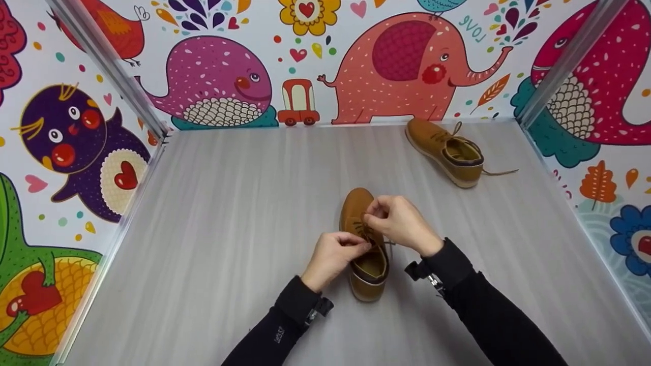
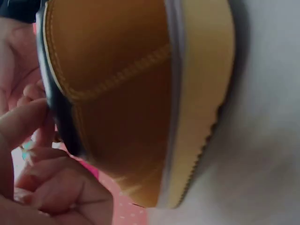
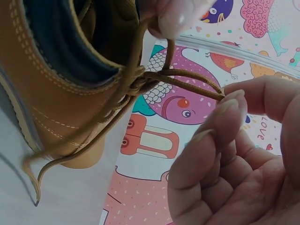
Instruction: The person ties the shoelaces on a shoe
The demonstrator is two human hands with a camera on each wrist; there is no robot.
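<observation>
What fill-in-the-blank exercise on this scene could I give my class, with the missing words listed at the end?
1. The left hand and right hand both pinch the near shoe's brown ____.
2. In the head view, the far shoe sits to the ____ of the near shoe.
3. On the wall, a red ____ is pictured between the whale and the elephant.

Missing words: lace; right; car.

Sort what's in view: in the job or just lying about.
Job:
tan lace-up shoe with dark collar
its brown cord lace, pinched by left hand and right hand

Lying about:
second tan lace-up shoe, untouched
white cartoon-printed wall panels
</observation>
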